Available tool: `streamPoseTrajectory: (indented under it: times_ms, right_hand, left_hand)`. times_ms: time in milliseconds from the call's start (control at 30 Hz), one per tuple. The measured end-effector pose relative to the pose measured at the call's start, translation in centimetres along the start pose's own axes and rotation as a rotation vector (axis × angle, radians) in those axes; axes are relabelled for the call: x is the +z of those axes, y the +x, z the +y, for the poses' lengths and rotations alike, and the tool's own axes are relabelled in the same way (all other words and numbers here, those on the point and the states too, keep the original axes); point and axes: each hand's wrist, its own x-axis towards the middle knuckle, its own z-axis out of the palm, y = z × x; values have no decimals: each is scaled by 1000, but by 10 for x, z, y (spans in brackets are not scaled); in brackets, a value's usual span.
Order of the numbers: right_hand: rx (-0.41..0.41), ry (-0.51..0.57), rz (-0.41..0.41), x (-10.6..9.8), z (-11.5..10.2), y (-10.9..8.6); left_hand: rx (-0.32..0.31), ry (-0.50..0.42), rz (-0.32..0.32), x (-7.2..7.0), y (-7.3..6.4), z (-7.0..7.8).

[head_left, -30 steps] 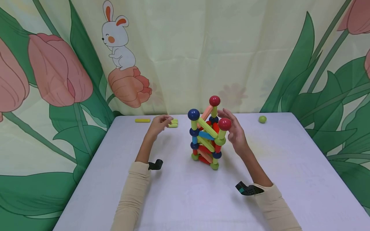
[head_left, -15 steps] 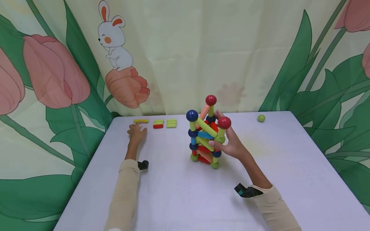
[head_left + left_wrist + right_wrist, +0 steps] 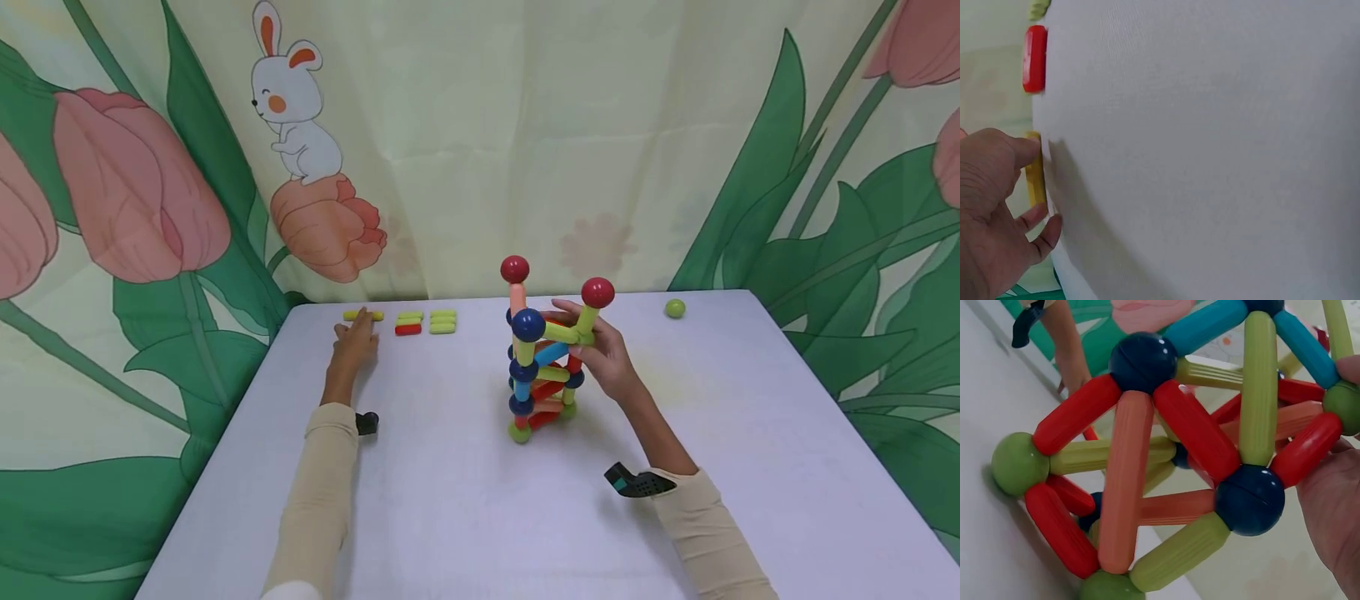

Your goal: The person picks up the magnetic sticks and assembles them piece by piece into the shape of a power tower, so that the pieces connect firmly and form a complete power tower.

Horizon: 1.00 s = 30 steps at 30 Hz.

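Note:
A tower (image 3: 522, 370) of coloured magnetic sticks and balls stands on the white table, red and navy balls at its top. My right hand (image 3: 611, 362) grips its upper right part, thumb and fingers around a lime stick joint with a green ball (image 3: 1344, 407). The right wrist view shows the tower's peach stick (image 3: 1126, 481) and red, blue and lime sticks close up. At the table's far left edge, my left hand (image 3: 356, 343) pinches a yellow stick (image 3: 1035, 178), thumb at one end and fingertips at the other; some fingers are hidden behind the hand.
Right of the left hand lie a red stick (image 3: 408, 330) and several short lime sticks (image 3: 442, 322) in small rows. A loose green ball (image 3: 675, 308) sits near the back right edge. A printed curtain (image 3: 465, 167) hangs right behind the table.
My left hand has gone left from the lime sticks to the yellow stick, leaving a red stick beside them. My right hand has taken hold of the tower, which has turned.

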Motion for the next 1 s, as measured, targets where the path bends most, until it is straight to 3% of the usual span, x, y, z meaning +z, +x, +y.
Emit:
streamPoseTrajectory:
  times_ms: [167, 367, 500, 700, 867, 1000]
  right_hand:
    - [39, 128, 72, -4, 5, -2]
    - [69, 248, 118, -9, 10, 1]
    - [81, 273, 111, -10, 12, 5]
    - [123, 276, 69, -14, 15, 9]
    - [155, 298, 34, -18, 15, 10]
    - [176, 303, 22, -18, 14, 11]
  left_hand:
    - [22, 62, -12, 2, -2, 0]
    - [96, 193, 136, 0, -1, 3]
    - [72, 274, 193, -3, -1, 5]
    - [64, 306, 274, -1, -10, -3]
    - [-36, 334, 288, -1, -17, 0]
    - [-114, 243, 405, -3, -22, 21]
